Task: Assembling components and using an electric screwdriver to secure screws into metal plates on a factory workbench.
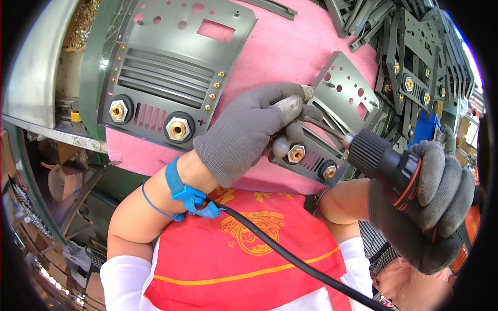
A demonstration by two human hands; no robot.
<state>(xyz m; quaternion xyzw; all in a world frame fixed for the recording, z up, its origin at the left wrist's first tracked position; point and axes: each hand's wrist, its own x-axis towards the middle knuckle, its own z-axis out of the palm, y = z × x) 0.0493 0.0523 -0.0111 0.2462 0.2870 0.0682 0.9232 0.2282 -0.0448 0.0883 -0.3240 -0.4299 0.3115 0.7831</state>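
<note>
My right hand (436, 202), in a grey glove, grips a black and orange power screwdriver (371, 153) at the right. Its thin bit (324, 126) points left, with the tip at the fingers of my left hand (254, 127). That hand is gloved too, its fingers curled and pinched together; what they hold is hidden. Beneath the bit lies a grey metal panel (345, 78) with round holes, slots and two brass-centred connectors with hex nuts, partly covered by my left hand. A similar panel (171, 75) rests to the left, small brass studs along its sides.
A pink mat (280, 39) lies under the panels. More grey panels with connectors (415, 67) are piled at the right, and metal strips (363, 20) at the far right. Small brass parts (85, 23) fill a container at far left. A black cable (270, 249) crosses my red apron.
</note>
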